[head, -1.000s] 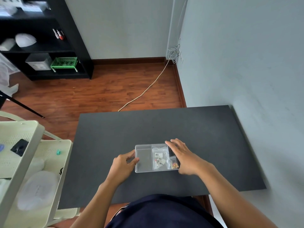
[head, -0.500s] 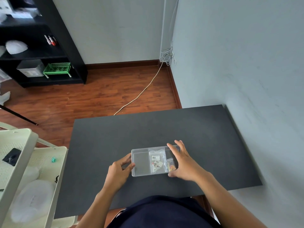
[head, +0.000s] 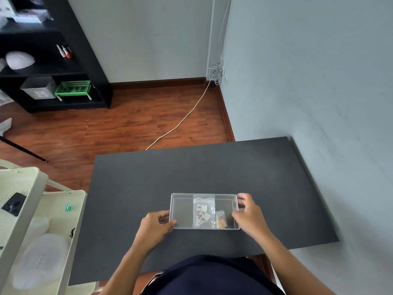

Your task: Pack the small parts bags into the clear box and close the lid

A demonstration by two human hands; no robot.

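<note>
Both bags (head: 202, 211) sit inside the clear box (head: 182, 211) on the surface (head: 191, 173). Left hand (head: 156, 227) and right hand (head: 247, 215) grip its ends. Probably closing step; lid state unclear, needs pressing shut.

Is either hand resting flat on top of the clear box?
No, the left hand and right hand grip opposite ends of the clear box.

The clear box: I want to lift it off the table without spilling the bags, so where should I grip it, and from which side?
Grip the clear box by its two short end walls, one hand from each side, as the left hand and right hand sit now. It is long, shallow and lies flat on the table, so an even end grip should keep it level and the small parts bags inside.
</note>
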